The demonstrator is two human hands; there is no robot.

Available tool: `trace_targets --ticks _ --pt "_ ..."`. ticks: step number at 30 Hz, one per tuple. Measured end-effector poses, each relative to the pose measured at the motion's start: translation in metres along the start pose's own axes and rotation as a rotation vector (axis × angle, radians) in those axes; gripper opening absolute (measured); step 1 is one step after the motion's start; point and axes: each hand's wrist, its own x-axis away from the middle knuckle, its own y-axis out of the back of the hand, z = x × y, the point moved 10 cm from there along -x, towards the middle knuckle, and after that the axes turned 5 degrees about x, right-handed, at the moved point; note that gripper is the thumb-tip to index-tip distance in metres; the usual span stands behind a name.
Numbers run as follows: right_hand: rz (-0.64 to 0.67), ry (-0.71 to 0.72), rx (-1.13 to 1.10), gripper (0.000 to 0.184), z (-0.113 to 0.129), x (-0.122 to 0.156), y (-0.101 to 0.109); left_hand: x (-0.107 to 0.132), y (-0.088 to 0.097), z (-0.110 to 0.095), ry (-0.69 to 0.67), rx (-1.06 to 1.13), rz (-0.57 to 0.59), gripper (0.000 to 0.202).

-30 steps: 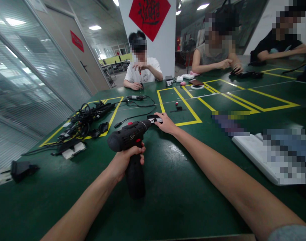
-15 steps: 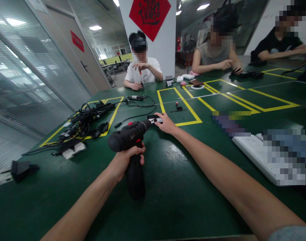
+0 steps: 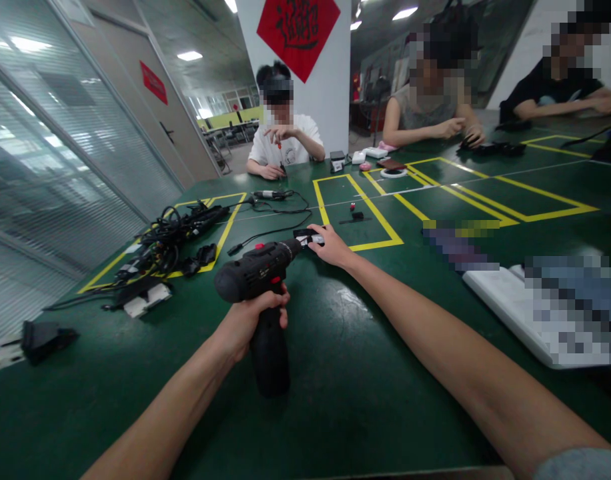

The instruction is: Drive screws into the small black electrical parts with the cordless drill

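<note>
My left hand point(image 3: 258, 317) is wrapped round the handle of a black cordless drill point(image 3: 250, 273) with red buttons. The drill's chuck points forward and right, at a small black and white device point(image 3: 305, 236) on the green table point(image 3: 335, 400). My right hand point(image 3: 331, 248) grips the right end of that device. The bit and the spot it meets are too small to make out. Just beyond lies a small black part point(image 3: 357, 216) with a thin dark strip, inside a yellow-taped rectangle.
Tangled black cables point(image 3: 170, 240) and adapters lie at the left. A black and white adapter point(image 3: 23, 347) sits at the near left. On the right is a white tray-like object point(image 3: 515, 313), partly blurred out. Several people sit across the table, handling small things.
</note>
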Motion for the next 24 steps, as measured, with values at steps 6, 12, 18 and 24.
trace_targets --ticks 6,12,18,24 --pt "0.003 0.007 -0.004 0.051 0.0 -0.0004 -0.0008 0.0001 0.0 0.0001 -0.005 -0.023 0.009 0.021" --pt "0.006 -0.002 0.002 0.051 0.0003 -0.0002 0.0001 0.0003 -0.0014 0.0005 -0.011 -0.012 0.011 0.02" --pt "0.01 -0.007 -0.003 0.052 0.0018 0.0006 0.0004 0.0007 -0.0003 0.0004 0.002 0.001 0.001 0.023" --pt "0.021 -0.007 -0.002 0.051 0.0016 0.0003 -0.0004 0.0013 -0.0008 -0.0001 0.008 0.005 0.006 0.022"
